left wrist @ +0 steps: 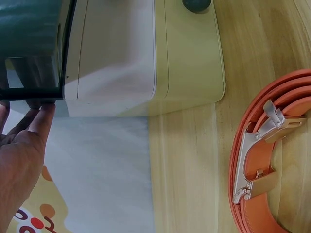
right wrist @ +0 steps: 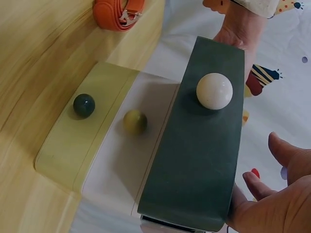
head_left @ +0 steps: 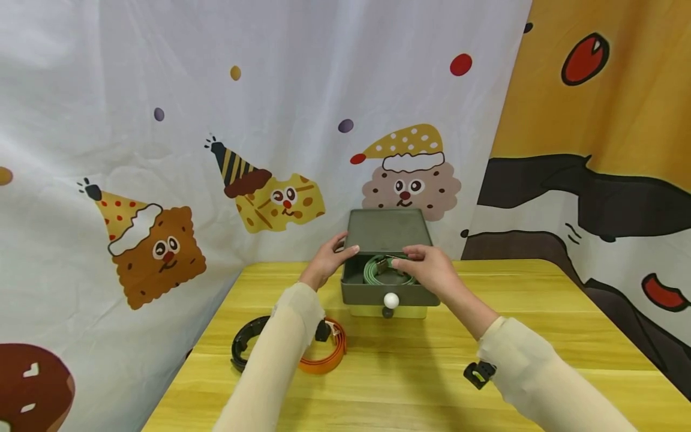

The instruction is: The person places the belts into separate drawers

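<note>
A small chest of drawers has its dark green top drawer (head_left: 367,294) pulled out, with a white round knob (right wrist: 214,91) on the front. Inside that drawer lies a coiled green belt (head_left: 372,271) with a metal buckle. My left hand (head_left: 327,259) is at the drawer's left side, its fingertips touching the side in the left wrist view. On the opposite side is my right hand (head_left: 432,271), thumb over the coil in the head view. Its thumb and index finger stand apart in the right wrist view, and I see nothing between them; the other fingers are partly hidden behind the drawer.
Below the open drawer are a white drawer (right wrist: 133,155) and a yellow drawer (right wrist: 73,141), both closed. A coiled orange belt (head_left: 324,365) and a coiled black belt (head_left: 237,345) lie on the wooden table (head_left: 410,384), front left. A printed curtain (head_left: 302,120) hangs behind.
</note>
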The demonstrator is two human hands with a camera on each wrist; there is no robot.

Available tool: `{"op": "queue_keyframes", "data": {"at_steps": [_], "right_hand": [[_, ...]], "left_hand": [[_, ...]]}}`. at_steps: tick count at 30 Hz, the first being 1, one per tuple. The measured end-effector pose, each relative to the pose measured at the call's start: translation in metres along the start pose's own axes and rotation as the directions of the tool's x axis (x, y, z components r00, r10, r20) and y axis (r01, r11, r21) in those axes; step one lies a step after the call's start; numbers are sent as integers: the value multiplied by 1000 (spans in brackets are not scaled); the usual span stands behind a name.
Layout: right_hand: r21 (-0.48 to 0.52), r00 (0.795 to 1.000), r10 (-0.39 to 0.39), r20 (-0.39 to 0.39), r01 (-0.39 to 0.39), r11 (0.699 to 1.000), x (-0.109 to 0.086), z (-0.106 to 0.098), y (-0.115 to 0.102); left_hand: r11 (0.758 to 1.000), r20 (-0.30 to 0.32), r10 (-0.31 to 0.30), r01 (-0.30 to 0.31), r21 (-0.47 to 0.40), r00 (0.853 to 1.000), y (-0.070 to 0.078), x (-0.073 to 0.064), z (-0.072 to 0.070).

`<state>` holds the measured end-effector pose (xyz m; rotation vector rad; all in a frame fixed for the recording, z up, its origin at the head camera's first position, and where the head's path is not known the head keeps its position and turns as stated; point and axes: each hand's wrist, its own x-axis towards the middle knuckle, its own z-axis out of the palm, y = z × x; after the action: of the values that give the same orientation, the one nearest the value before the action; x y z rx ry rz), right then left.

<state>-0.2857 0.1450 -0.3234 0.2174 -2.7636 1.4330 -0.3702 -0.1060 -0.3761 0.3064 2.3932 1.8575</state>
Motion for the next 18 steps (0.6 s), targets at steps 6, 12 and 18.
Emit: {"op": "queue_keyframes", "data": {"at_steps": [6,12,18], "right_hand": [[43,1000,-13,3,13,999,-1,0,-1],[70,997,-62,35,59,996,0,2,0],[119,995,-89,48,82,990,-1,6,0]], "left_hand": [[1000,0,3,-3,1,1000,1,-1,1],[1000,-15,3,-3,-1,1000,0,-1,1],[1000,-10,5,-5,9,1000,-1,0,1]]}}
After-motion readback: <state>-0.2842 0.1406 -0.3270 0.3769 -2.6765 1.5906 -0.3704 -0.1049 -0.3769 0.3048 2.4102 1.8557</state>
